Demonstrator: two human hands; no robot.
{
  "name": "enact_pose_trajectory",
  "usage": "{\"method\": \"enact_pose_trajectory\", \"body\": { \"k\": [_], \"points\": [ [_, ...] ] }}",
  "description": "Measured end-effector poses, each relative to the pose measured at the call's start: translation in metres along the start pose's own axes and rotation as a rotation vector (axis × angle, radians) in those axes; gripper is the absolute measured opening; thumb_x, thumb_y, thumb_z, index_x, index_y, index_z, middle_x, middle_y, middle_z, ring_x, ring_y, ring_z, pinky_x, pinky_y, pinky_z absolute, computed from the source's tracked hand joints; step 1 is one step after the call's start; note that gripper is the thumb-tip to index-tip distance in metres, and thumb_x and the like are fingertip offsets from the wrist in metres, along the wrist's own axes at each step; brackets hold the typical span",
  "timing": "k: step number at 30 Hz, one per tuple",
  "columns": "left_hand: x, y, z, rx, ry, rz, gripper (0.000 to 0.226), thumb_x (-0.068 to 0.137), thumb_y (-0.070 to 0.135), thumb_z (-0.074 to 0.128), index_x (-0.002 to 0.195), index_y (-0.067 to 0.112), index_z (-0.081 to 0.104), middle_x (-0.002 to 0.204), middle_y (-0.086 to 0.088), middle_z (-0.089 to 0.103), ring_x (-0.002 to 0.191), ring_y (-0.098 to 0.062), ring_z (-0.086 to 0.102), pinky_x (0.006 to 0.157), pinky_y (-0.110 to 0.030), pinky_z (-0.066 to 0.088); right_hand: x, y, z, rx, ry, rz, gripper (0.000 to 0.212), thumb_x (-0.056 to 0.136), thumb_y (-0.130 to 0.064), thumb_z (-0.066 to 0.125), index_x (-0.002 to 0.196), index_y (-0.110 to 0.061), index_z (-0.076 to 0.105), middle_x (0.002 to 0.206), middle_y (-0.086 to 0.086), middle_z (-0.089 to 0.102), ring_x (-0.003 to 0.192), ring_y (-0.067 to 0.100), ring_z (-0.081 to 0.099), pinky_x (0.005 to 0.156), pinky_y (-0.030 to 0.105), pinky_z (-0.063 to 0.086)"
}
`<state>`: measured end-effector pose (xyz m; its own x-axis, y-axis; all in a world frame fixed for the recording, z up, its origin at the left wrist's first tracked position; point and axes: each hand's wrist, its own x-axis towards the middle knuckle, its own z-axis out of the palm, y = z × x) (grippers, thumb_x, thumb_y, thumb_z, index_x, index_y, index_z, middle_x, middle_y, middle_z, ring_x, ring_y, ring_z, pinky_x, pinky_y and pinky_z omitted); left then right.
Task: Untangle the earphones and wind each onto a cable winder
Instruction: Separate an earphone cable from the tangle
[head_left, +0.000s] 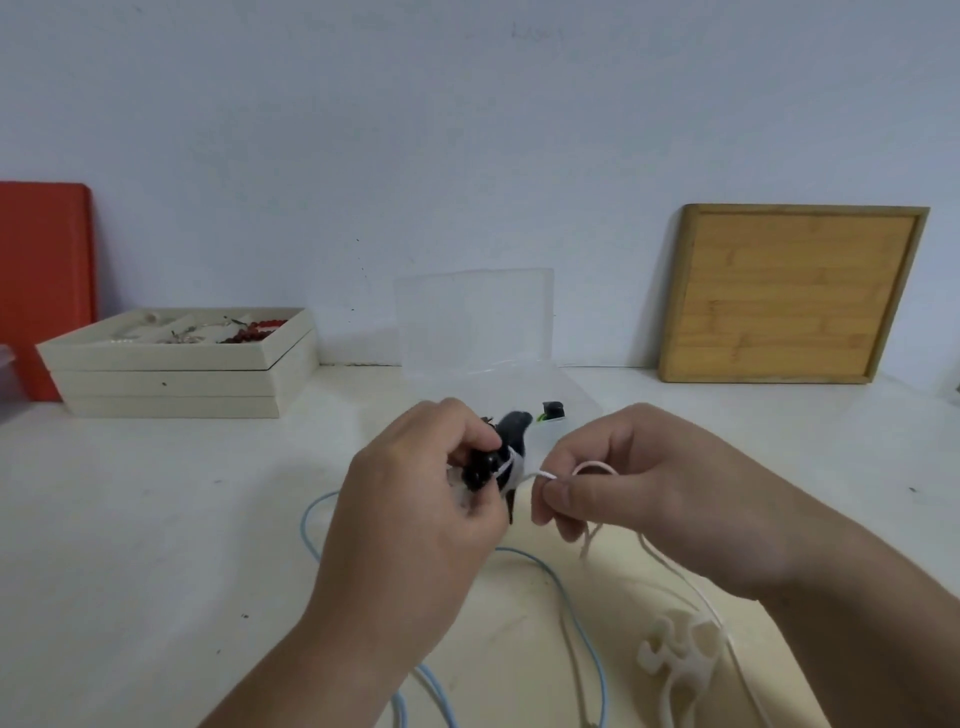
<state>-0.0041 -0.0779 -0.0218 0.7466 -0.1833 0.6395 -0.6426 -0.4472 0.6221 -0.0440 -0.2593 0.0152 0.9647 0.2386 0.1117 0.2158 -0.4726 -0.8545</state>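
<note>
My left hand (415, 499) grips a black cable winder (511, 434) held above the table, with a few turns of white earphone cable (511, 467) wrapped around its waist. My right hand (623, 483) pinches that white cable just right of the winder; the cable loops over my fingers and trails down to the table at the lower right. A light blue earphone cable (566, 592) lies loose on the table below my hands. A white cable winder (685, 649) rests on the table at the lower right.
A clear plastic box (478, 322) with its lid up stands behind my hands, a small black and green piece (551, 411) in it. Stacked beige jewellery trays (176, 364) sit at the left, a red board (47, 280) and a bamboo board (789, 296) lean on the wall.
</note>
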Motion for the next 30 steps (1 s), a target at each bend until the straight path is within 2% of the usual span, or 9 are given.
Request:
{"method": "enact_pose_trajectory", "body": {
  "k": [5,8,12,16,19,21,25,28,30],
  "points": [
    [0.0,-0.001,0.0,-0.13,-0.136,-0.03,0.035,0.074,-0.002,0.073,0.083,0.031,0.064,0.08,0.011,0.068,0.077,-0.011,0.067,0.071,-0.036,0.058,0.0,0.001,-0.009,0.146,0.175,0.046,0.016,0.074,-0.022,0.064,0.062,-0.014,0.069,0.06,0.007,0.063,0.064,0.024,0.066,0.067,0.032,0.048],
    [0.001,0.002,-0.004,-0.202,-0.211,-0.015,0.037,0.079,-0.002,0.07,0.088,0.034,0.064,0.082,0.01,0.066,0.079,-0.015,0.067,0.071,-0.034,0.057,-0.001,-0.001,-0.01,0.254,0.191,0.115,0.017,0.08,-0.009,0.065,0.064,-0.006,0.065,0.059,0.015,0.055,0.046,0.025,0.054,0.068,0.046,0.053],
    [0.001,0.004,-0.005,-0.234,-0.305,0.071,0.039,0.08,0.011,0.061,0.101,0.043,0.071,0.09,0.005,0.059,0.082,-0.022,0.063,0.071,-0.043,0.055,0.001,-0.003,-0.009,0.384,0.219,0.227,0.028,0.09,-0.003,0.054,0.064,-0.003,0.063,0.053,0.011,0.044,0.038,0.02,0.033,0.054,0.036,0.052],
    [-0.001,-0.001,-0.003,-0.211,-0.33,0.1,0.039,0.083,0.014,0.06,0.1,0.045,0.076,0.087,0.007,0.055,0.074,-0.022,0.059,0.06,-0.029,0.047,0.002,-0.001,-0.009,0.438,0.22,0.304,0.024,0.089,-0.007,0.055,0.067,-0.003,0.063,0.052,0.007,0.039,0.039,0.018,0.025,0.05,0.031,0.047],
    [0.0,-0.004,-0.002,-0.203,-0.297,0.075,0.035,0.082,0.017,0.061,0.098,0.044,0.077,0.088,0.007,0.059,0.074,-0.022,0.062,0.06,-0.032,0.05,0.002,0.0,-0.011,0.464,0.245,0.316,0.016,0.089,-0.008,0.061,0.081,0.002,0.07,0.05,0.005,0.04,0.038,0.016,0.025,0.046,0.028,0.044],
    [0.001,-0.006,-0.003,-0.192,-0.236,0.042,0.032,0.081,0.017,0.063,0.095,0.042,0.077,0.088,0.008,0.062,0.075,-0.02,0.066,0.063,-0.031,0.052,0.0,0.0,-0.018,0.497,0.28,0.302,0.02,0.079,-0.013,0.068,0.094,0.001,0.072,0.052,0.005,0.045,0.037,0.014,0.027,0.045,0.027,0.043],
    [0.01,-0.015,-0.01,-0.182,-0.112,-0.095,0.035,0.081,0.003,0.071,0.087,0.036,0.079,0.084,0.011,0.07,0.077,-0.007,0.07,0.065,-0.009,0.046,-0.009,0.002,-0.041,0.532,0.304,0.277,0.047,0.055,-0.027,0.074,0.097,-0.006,0.074,0.056,0.002,0.047,0.039,0.011,0.031,0.046,0.025,0.04],
    [0.016,-0.017,-0.018,-0.189,-0.065,-0.198,0.032,0.082,0.001,0.071,0.084,0.031,0.079,0.069,0.008,0.073,0.053,0.0,0.061,0.053,-0.004,0.038,-0.015,0.006,-0.051,0.437,0.367,0.292,0.028,0.061,-0.017,0.077,0.086,-0.006,0.072,0.056,0.0,0.041,0.043,0.009,0.029,0.043,0.023,0.035],
    [0.018,-0.019,-0.021,-0.198,-0.039,-0.241,0.031,0.083,0.001,0.069,0.081,0.031,0.079,0.057,0.003,0.069,0.039,-0.009,0.048,0.047,-0.01,0.035,-0.017,0.01,-0.058,0.181,0.522,0.326,0.005,0.078,-0.008,0.075,0.082,-0.006,0.071,0.057,0.003,0.044,0.046,0.012,0.035,0.046,0.026,0.037]
  ]
}}
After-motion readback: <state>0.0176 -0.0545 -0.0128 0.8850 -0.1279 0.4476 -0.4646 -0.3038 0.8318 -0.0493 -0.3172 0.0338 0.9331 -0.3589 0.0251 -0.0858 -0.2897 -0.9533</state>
